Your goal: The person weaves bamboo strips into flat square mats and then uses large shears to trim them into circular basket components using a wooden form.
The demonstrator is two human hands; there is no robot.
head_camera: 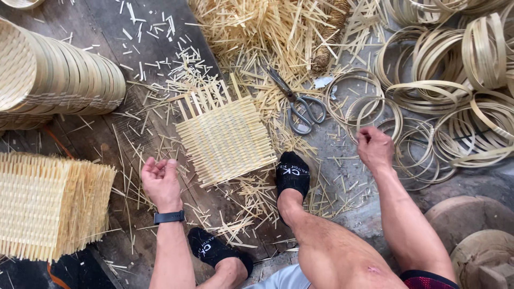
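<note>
Woven bamboo mat (225, 136) was seen lying flat on the dark wooden floor (150, 32), between the two hands and just beyond the black-socked right foot (292, 174), whose toe was set at its near corner. Loose slat ends stuck out from its far edge. At the far right a heap of bamboo hoops (450, 80) was spread, and at the left a stack of finished woven mats (48, 206) and a row of round woven trays (59, 77) were kept. Bamboo offcuts (267, 32) were strewn all around. Grey scissors (300, 104) were laid just beyond the mat. The left hand (159, 179), a black watch (168, 217) on its wrist, was held palm up with fingers loosely curled, holding nothing. The right hand (375, 147) was held near the hoops, fingers bunched; whether anything was pinched could not be told
</note>
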